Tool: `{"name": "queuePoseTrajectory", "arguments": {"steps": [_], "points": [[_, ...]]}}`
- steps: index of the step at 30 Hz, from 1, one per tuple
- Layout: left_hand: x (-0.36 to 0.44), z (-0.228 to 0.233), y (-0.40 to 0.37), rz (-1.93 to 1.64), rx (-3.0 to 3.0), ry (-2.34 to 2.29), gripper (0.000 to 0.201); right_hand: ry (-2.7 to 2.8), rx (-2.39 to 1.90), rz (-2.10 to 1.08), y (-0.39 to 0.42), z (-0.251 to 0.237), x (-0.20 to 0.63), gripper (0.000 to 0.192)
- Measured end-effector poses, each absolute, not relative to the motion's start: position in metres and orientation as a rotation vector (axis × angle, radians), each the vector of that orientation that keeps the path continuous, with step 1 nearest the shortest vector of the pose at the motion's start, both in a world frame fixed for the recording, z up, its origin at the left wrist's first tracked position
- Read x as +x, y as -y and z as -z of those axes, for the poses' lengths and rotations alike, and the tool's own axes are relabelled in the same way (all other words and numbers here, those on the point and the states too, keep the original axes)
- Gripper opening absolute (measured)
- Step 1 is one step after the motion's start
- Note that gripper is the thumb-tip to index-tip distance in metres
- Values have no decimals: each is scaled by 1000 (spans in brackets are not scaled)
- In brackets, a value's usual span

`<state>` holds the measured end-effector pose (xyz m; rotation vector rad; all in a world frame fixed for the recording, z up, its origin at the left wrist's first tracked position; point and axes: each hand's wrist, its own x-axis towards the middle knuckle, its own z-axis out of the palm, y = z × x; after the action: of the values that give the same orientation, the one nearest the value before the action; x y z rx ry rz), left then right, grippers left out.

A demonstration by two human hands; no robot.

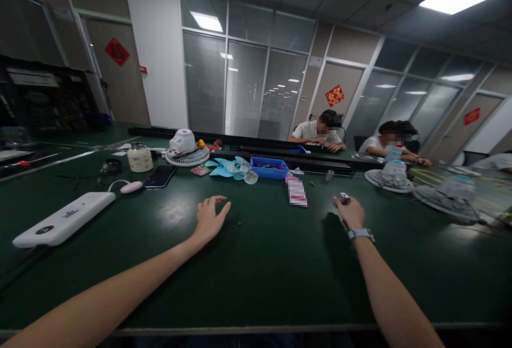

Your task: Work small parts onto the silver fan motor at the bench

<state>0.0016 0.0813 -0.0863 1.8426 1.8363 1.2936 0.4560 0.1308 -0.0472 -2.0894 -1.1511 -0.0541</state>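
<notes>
My left hand (211,216) hovers low over the green tabletop with thumb and fingers apart and nothing between them. A tiny dark piece (239,224) lies on the table just right of it. In my right hand (351,212), the fingers are closed around a small round metal part (344,197), whose top shows past the fingertips. A short metallic cylinder (329,175) stands on the table beyond that hand, with a small thin piece (312,183) to its left. Between the hands, farther back, lies a pink-and-white packet (296,192).
Along the back are a blue bin (270,168), light-blue fan blades (228,168), a white fan (184,142), a phone (159,176) and a jar (140,157). A white power strip (66,218) lies left; fan parts (390,177) stand right. Two people (320,129) work across the table.
</notes>
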Motion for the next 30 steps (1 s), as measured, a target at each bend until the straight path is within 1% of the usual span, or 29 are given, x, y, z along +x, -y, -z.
{"name": "queuePoseTrajectory", "arguments": {"steps": [6,7,9,11,12,14,16,17,19,21,25,30], "points": [[0,86,-81,-1312,1855,-1800,39,1113,-2160,-14,-125,62,467,41],[0,86,-82,-1314,1858,-1797,39,1091,-2166,-8,-125,60,464,44],[-1,87,-83,-1319,1855,-1787,38,1027,-2170,59,-124,54,455,56],[-1,89,-85,-1333,1840,-1782,37,1013,-2069,237,-122,44,432,69],[-1,90,-85,-1340,1831,-1779,37,1069,-1965,329,-119,39,415,70],[-1,90,-85,-1343,1819,-1772,37,1339,-1676,416,-108,33,370,61],[-1,90,-85,-1342,1812,-1769,37,1777,-1385,269,-91,34,316,47],[-1,90,-85,-1347,1808,-1771,36,2002,-1241,155,-81,37,289,45],[-1,91,-85,-1372,1804,-1771,34,2390,-965,-43,-61,46,243,46],[-1,92,-86,-1396,1809,-1766,32,2594,-785,-170,-46,54,214,44],[-1,96,-89,-1380,1854,-1760,31,2608,-747,-275,-40,61,203,37],[-1,97,-89,-1359,1875,-1761,30,2521,-863,-253,-48,59,210,41]]}}
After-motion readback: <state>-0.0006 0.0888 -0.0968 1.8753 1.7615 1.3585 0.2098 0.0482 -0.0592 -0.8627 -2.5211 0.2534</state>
